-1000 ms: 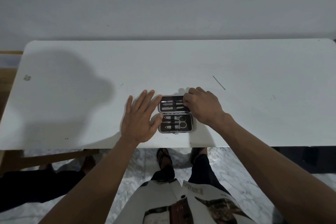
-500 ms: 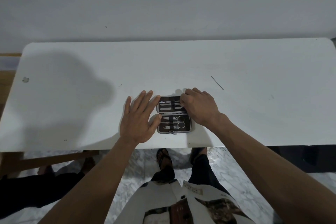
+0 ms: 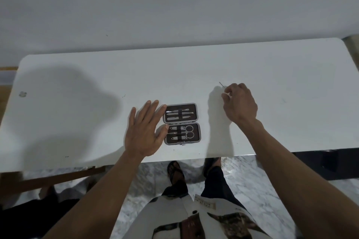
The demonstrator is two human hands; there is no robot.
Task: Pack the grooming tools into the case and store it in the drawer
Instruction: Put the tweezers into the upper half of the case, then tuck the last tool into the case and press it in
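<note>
The open grey case (image 3: pixel 182 123) with a dark lining lies near the front edge of the white table (image 3: pixel 77 87). Its far half holds slim metal tools under a strap; its near half holds clippers and small scissors. My left hand (image 3: pixel 144 132) lies flat on the table against the case's left edge, fingers spread. My right hand (image 3: pixel 240 101) is to the right of the case, with thumb and forefinger pinched on a thin metal tool (image 3: pixel 221 84). Only the tool's far tip shows beyond the fingers.
A plain wall stands right behind the table. A wooden piece of furniture (image 3: pixel 7 91) sits beyond the table's left end. Below the front edge are a marble floor, my legs and sandalled feet (image 3: pixel 175 172). No drawer is in view.
My right hand has left the case's far half and moved right and away to the thin tool. The case now shows in full. My left hand has stayed in place.
</note>
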